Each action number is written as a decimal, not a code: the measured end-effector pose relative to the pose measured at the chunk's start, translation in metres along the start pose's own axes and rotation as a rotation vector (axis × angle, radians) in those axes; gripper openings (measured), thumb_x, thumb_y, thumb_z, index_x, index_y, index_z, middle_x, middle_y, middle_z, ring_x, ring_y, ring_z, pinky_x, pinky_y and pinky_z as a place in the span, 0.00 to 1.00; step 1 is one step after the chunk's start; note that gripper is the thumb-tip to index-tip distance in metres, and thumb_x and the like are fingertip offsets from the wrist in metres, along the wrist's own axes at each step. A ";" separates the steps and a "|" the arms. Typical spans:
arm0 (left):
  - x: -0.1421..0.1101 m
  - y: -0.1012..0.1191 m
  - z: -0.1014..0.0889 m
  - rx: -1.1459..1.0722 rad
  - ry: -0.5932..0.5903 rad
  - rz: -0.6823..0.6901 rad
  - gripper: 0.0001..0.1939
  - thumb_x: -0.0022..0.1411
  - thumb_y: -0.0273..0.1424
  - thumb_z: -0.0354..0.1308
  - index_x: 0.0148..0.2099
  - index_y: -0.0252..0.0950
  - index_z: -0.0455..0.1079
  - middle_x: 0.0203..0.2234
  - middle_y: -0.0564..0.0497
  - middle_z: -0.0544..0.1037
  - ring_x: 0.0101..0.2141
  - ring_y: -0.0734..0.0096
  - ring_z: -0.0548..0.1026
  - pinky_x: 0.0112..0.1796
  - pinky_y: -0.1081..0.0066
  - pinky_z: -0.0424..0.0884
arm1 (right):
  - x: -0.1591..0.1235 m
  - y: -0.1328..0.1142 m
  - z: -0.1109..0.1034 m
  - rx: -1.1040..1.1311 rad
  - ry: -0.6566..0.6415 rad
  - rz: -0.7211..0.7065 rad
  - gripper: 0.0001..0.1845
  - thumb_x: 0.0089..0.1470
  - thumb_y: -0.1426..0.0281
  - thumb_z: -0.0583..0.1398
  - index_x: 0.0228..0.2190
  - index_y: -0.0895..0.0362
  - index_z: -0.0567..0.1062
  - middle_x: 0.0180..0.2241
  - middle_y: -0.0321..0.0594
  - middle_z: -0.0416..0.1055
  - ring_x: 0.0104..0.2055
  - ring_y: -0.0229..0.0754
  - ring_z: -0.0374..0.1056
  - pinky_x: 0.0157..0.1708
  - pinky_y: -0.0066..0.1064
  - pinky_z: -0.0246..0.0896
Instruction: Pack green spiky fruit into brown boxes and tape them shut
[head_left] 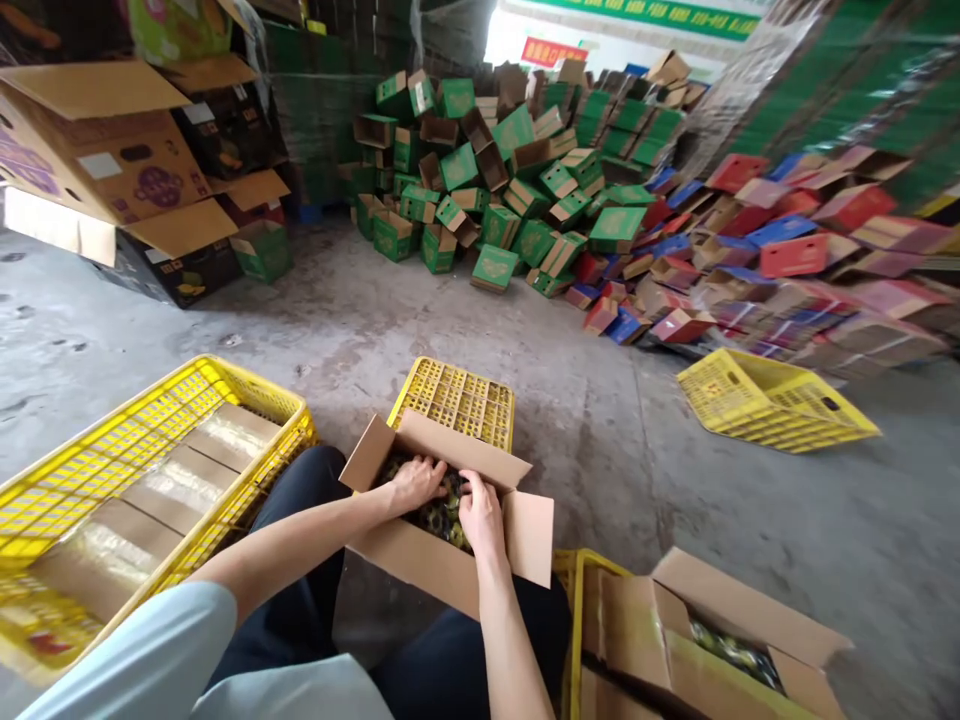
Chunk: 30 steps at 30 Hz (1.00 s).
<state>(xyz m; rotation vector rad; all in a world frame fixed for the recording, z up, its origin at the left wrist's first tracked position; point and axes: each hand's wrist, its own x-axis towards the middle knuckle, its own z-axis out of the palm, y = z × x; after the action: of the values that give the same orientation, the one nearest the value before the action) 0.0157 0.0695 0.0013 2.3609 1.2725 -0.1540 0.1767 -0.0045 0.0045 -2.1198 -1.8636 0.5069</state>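
Observation:
Between my knees an open cardboard box (pixel 420 590) rests on an upturned yellow plastic crate (pixel 457 395), its flaps folded outward. Inside lie dark and yellow-green round pieces (pixel 435 522), perhaps fruit in dark wrapping; their kind is too small to tell. My left hand (pixel 416 484) reaches in over the far left part, fingers apart and laid on the contents. On the right side of the box, my right hand (pixel 480 512) has its fingers bent and close together against the contents. Whatever may be under those fingertips is hidden.
A yellow crate (pixel 300 420) holding several taped cartons (pixel 176 485) stands at my left. Right of me, another open box (pixel 705 670) with similar contents sits on a yellow crate (pixel 574 600). An empty-looking crate (pixel 780 400) lies farther right. Green boxes (pixel 495 265) and red-blue boxes (pixel 795 255) are heaped behind.

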 end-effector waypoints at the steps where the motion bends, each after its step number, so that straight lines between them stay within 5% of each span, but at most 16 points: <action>1: -0.002 -0.005 0.001 -0.008 0.007 0.007 0.17 0.73 0.33 0.56 0.60 0.33 0.68 0.52 0.32 0.78 0.54 0.44 0.78 0.51 0.53 0.76 | -0.002 0.000 0.000 -0.027 0.012 0.012 0.32 0.57 0.83 0.49 0.58 0.53 0.74 0.48 0.46 0.77 0.55 0.48 0.72 0.61 0.37 0.64; 6: -0.015 -0.032 -0.002 -0.063 0.008 0.090 0.25 0.61 0.32 0.68 0.59 0.37 0.70 0.54 0.38 0.78 0.54 0.48 0.77 0.56 0.58 0.73 | -0.011 -0.003 0.000 -0.109 -0.058 -0.029 0.26 0.54 0.84 0.55 0.51 0.56 0.78 0.53 0.48 0.75 0.66 0.54 0.60 0.68 0.40 0.56; 12: -0.011 -0.028 0.002 -0.162 0.027 0.077 0.30 0.59 0.31 0.69 0.63 0.34 0.70 0.53 0.39 0.79 0.52 0.53 0.80 0.55 0.64 0.74 | -0.007 -0.015 0.001 -0.218 -0.109 0.011 0.17 0.55 0.79 0.61 0.46 0.56 0.78 0.50 0.51 0.77 0.64 0.58 0.60 0.60 0.41 0.65; 20: -0.006 -0.007 0.011 -0.257 0.102 -0.044 0.17 0.68 0.37 0.63 0.55 0.34 0.73 0.50 0.37 0.80 0.52 0.48 0.80 0.50 0.59 0.76 | -0.006 -0.016 -0.002 -0.290 -0.116 0.003 0.17 0.61 0.81 0.54 0.42 0.53 0.78 0.48 0.50 0.77 0.63 0.53 0.61 0.59 0.37 0.64; 25: -0.011 -0.011 0.006 -0.315 0.163 0.033 0.08 0.69 0.30 0.59 0.49 0.39 0.75 0.49 0.45 0.81 0.48 0.56 0.81 0.47 0.65 0.75 | -0.006 -0.019 0.001 -0.283 -0.087 0.007 0.19 0.57 0.83 0.54 0.45 0.55 0.77 0.47 0.51 0.77 0.62 0.54 0.61 0.53 0.36 0.68; 30: -0.024 -0.016 -0.001 -0.378 0.268 0.102 0.04 0.71 0.27 0.56 0.42 0.37 0.72 0.41 0.46 0.79 0.41 0.61 0.80 0.43 0.69 0.74 | -0.011 -0.018 -0.008 -0.191 -0.031 -0.002 0.15 0.61 0.80 0.51 0.38 0.55 0.76 0.45 0.52 0.77 0.61 0.53 0.65 0.58 0.37 0.65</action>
<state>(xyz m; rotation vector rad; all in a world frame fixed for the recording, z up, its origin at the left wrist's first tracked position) -0.0116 0.0591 0.0043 2.1554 1.1708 0.4133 0.1628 -0.0129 0.0200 -2.2406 -2.0037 0.3762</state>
